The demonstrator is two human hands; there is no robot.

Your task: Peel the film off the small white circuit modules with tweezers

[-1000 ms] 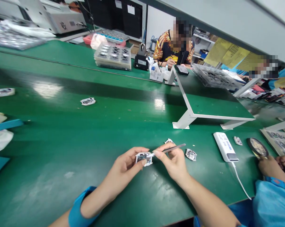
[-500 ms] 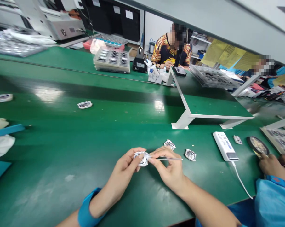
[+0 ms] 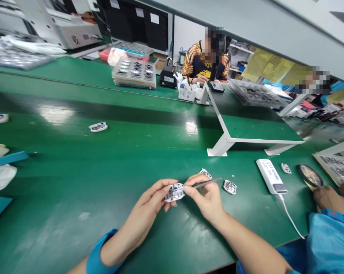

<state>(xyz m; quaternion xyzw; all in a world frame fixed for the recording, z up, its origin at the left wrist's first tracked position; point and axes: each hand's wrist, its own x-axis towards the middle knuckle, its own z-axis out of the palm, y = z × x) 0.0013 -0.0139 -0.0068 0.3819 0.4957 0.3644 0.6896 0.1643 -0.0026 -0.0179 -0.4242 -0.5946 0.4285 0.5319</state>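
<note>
My left hand pinches a small white electronic module between thumb and fingers, its circuitry showing in the middle. My right hand holds slim metal tweezers, with their tips at the module's edge. Another white module lies on the green mat just right of my right hand. A third sits behind my right fingers, partly hidden.
A white device with a cable lies to the right. Beyond it, a co-worker's hand holds a round magnifier. A white-legged shelf spans the bench. A parts tray and a seated co-worker are farther back.
The tweezers have swung from level to slanting up and away to the right. The module has turned in my left hand, and the view has shifted slightly.
</note>
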